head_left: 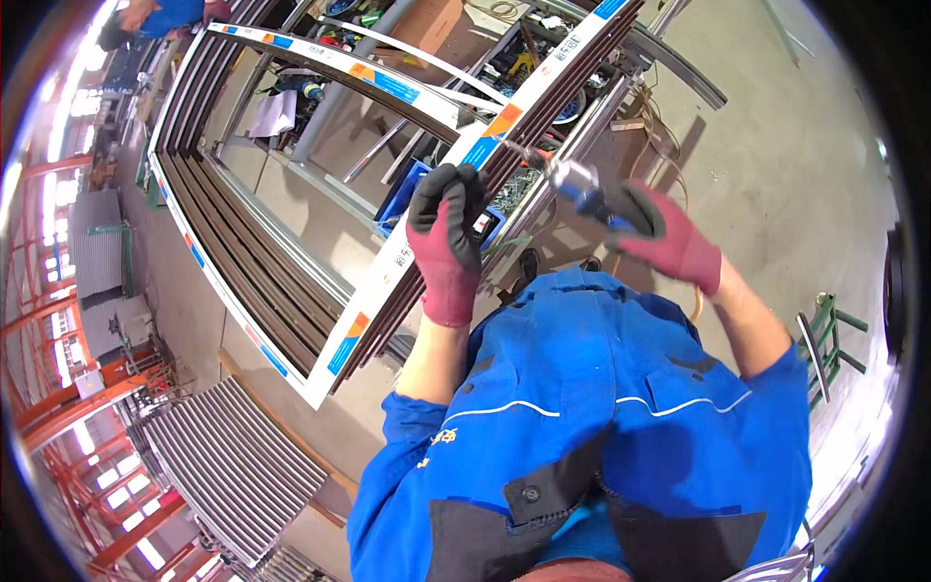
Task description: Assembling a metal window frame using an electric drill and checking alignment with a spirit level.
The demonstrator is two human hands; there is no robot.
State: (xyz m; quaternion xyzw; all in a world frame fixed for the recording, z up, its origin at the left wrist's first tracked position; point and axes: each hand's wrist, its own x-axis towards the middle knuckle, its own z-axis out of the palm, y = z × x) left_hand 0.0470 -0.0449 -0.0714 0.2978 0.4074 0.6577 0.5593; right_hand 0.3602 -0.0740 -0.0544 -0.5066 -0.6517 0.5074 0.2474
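Note:
My right hand (pixel 674 238), in a maroon and black work glove, grips a blue and silver power screwdriver (pixel 574 184), partly blurred by motion. Its bit end points left, toward the near bar of a stack of brown window frames (pixel 407 218). White film with blue and orange labels covers the top faces of that stack. My left hand (pixel 448 238), gloved alike, is over the same bar with its fingers curled and pressed together. Whatever lies between those fingertips is hidden.
Beneath the frames, blue bins (pixel 400 199) and a heap of small metal fasteners (pixel 514 192) show. A hose (pixel 669 145) trails over the floor at right. Ribbed profiles (pixel 228 466) are stacked lower left, a green metal stand (pixel 829 339) is at right, and another person (pixel 165 17) works at upper left.

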